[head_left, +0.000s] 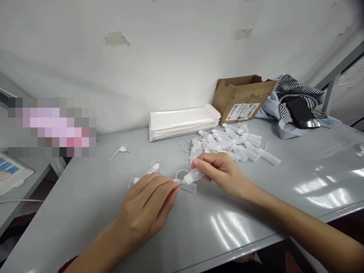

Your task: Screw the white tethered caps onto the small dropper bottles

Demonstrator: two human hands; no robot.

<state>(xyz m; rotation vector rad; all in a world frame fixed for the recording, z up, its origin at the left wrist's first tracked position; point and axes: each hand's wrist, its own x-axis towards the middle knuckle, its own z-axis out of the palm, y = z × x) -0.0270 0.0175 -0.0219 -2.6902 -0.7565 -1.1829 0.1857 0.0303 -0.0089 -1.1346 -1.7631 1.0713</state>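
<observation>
My right hand [217, 168] is closed around a small translucent squeeze bottle [195, 175], tilted with its white neck towards the left. A thin curved strap [182, 171] arches from the neck to a small white cap [176, 181], which my left hand [150, 203] pinches between thumb and fingers. A thin tip shows between cap and neck; whether they touch, I cannot tell. Under them another clear bottle [190, 187] lies on the table. More capped bottles [153, 167] are partly hidden behind my left hand. Beyond my right hand spreads a pile of similar bottles [224, 142].
A loose white strap cap [122, 149] lies at the left of the grey table [93, 197]. White padded envelopes [182, 119] are stacked by the wall. An opened cardboard box [239, 96], a striped cloth [295, 89] and a black phone-like device [303, 112] stand or lie back right.
</observation>
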